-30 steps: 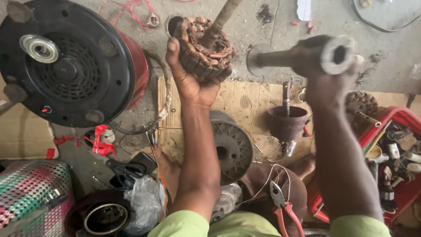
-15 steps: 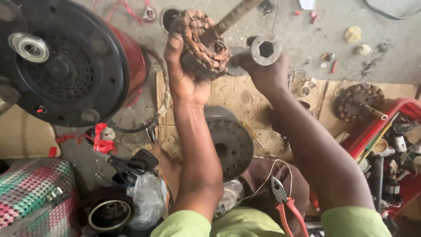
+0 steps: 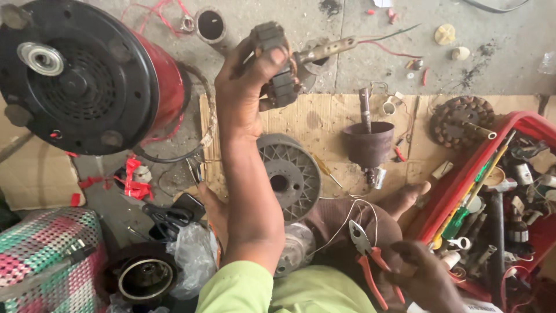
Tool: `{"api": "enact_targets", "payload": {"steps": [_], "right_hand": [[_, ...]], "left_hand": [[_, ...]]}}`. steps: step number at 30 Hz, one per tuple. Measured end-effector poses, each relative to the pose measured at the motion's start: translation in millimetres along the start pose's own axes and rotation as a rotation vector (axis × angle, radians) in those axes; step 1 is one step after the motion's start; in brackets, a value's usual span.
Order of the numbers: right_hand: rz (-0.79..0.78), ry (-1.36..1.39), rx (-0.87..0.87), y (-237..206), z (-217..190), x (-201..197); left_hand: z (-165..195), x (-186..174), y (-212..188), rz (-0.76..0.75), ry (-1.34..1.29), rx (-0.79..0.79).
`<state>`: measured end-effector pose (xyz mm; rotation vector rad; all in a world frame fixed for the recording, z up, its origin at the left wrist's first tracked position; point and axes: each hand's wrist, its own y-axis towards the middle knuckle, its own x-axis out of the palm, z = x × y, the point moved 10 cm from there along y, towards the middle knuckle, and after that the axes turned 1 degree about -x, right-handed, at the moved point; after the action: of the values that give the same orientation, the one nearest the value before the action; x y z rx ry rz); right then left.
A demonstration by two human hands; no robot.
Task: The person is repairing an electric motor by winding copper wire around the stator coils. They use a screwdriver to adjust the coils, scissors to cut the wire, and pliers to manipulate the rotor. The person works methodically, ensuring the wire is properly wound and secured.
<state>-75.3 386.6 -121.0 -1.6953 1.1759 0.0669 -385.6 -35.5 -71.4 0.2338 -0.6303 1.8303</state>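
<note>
Armature (image 3: 284, 75) w/ shaft is up over cardboard sheet (image 3: 336, 124), left hand (image 3: 246, 87) clamped on it, already out of red motor housing (image 3: 87, 75). Right hand (image 3: 425, 275) low by red-handled pliers (image 3: 370, 264), curled, touching them; can't tell if gripping. Reassembly looks undone.

Motor housing (image 3: 81, 75) left of cardboard (image 3: 324, 124), toolbox (image 3: 509, 208) right

A dark, rust-brown wound motor armature (image 3: 278, 72) with copper coils and a steel shaft is gripped in the left hand (image 3: 246, 93), raised above the brown cardboard sheet (image 3: 336, 124). Its shaft points right, slightly upward. Red-handled pliers (image 3: 370, 264) lie below the cardboard, just beside the right hand (image 3: 425, 275).
</note>
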Motion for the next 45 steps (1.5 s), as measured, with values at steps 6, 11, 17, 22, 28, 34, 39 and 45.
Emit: {"api": "enact_targets", "payload": {"steps": [6,11,17,22,28,34,39,45], "right_hand": [[0.317,-0.131,-0.297,-31,-36,33],[0.416,-0.249,-0.277,-38,-52,40],[-0.033,0.695,-0.243,-31,-23,40],[-0.200,0.924,0.009,-18,-21,3],[-0.084,1.142,-0.142,33,-145,-23],[-0.104,0.982,-0.552,48,-272,-51],[0.071,0.701,-0.369,78,-278,-48],[0.165,0.394,-0.372,98,-295,-36]], "left_hand": [[-14,-5,3,0.014,0.006,-0.100],[-20,4,4,-0.086,0.013,-0.104],[-20,5,4,-0.133,-0.058,-0.098],[-17,6,4,-0.174,-0.102,-0.045],[-14,7,4,-0.201,-0.086,-0.066],[-10,9,5,-0.223,-0.018,0.018],[-21,6,9,-0.152,-0.081,-0.046],[-20,6,11,-0.136,-0.084,-0.064]]}}
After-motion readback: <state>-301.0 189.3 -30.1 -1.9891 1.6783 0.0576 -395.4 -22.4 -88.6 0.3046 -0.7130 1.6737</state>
